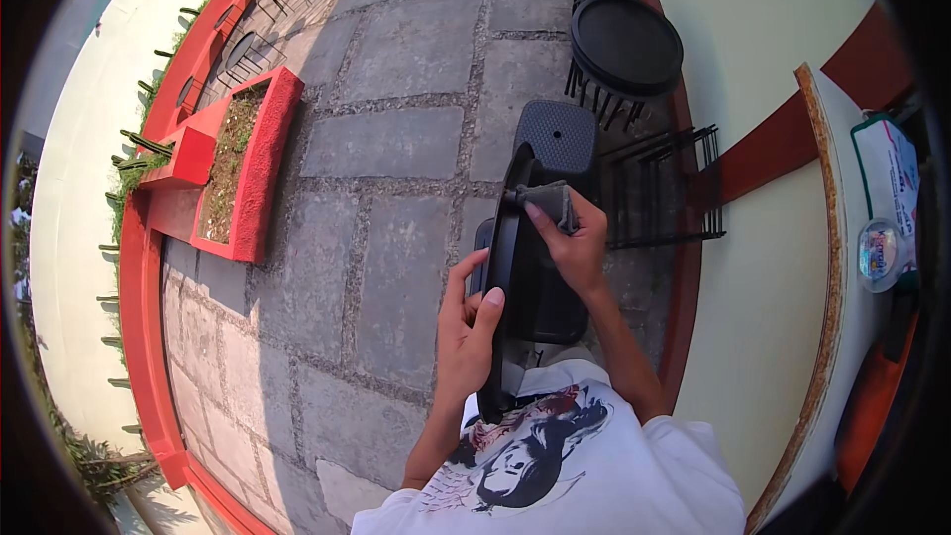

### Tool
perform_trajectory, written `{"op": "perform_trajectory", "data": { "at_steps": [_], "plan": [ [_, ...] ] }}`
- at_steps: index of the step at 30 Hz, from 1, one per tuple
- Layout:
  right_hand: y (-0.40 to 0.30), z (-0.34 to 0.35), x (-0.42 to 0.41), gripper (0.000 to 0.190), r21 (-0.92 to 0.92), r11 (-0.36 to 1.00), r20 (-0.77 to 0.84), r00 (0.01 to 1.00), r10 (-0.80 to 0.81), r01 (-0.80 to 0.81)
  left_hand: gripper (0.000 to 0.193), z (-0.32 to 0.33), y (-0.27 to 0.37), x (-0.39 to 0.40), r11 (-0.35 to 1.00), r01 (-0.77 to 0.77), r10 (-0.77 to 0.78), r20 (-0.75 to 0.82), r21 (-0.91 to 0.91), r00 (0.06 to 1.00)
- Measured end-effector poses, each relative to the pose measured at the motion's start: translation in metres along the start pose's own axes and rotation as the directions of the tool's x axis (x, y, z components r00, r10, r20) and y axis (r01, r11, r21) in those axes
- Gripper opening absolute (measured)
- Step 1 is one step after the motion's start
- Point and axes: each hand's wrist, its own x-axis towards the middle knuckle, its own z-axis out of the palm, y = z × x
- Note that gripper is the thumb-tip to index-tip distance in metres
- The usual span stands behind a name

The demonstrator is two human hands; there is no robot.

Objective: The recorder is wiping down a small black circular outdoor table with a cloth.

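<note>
I hold a black tray-like disc (505,267) tilted up on its edge, so that it shows nearly side-on. My left hand (469,327) grips its left side, with the thumb over the rim. A folded grey cloth (550,202) is pinched in my right hand (576,241) against the upper right part of the disc. Just beyond it stands a black woven-pattern plastic stool (556,130). Part of another dark seat (481,238) shows behind my left fingers.
Black round-topped stools (628,44) are stacked by the right wall. Near them lies a black metal frame (661,189). A red planter (271,171) stands at left on the stone-slab floor (383,141). A rusty-edged counter (825,253) curves along the right side.
</note>
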Motion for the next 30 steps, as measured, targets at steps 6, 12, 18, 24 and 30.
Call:
{"op": "perform_trajectory", "data": {
  "at_steps": [6,12,18,24,30],
  "plan": [
    [-0.013,-0.006,-0.018,0.021,-0.109,0.963,0.189,0.956,-0.224,0.247,0.045,0.001,0.002,0.003,0.999,-0.006,0.005,-0.041,-0.037,0.999],
    [-0.017,-0.013,-0.009,0.023,-0.091,0.962,0.262,0.938,-0.227,0.258,0.046,0.002,-0.006,0.001,1.000,-0.022,0.021,-0.033,-0.017,0.999],
    [-0.010,-0.013,-0.009,0.033,-0.100,0.958,0.213,0.946,-0.243,0.268,0.043,0.004,-0.001,-0.001,0.999,-0.018,0.017,-0.026,-0.037,1.000],
    [-0.022,-0.010,-0.046,0.044,0.011,0.944,0.403,0.863,-0.306,0.330,0.042,0.002,0.000,0.003,0.988,-0.143,0.149,-0.095,0.063,0.984],
    [-0.016,-0.005,-0.016,0.029,-0.059,0.953,0.220,0.935,-0.279,0.298,0.042,0.002,0.003,-0.001,0.988,-0.092,0.103,-0.090,0.121,0.991]
  ]
}}
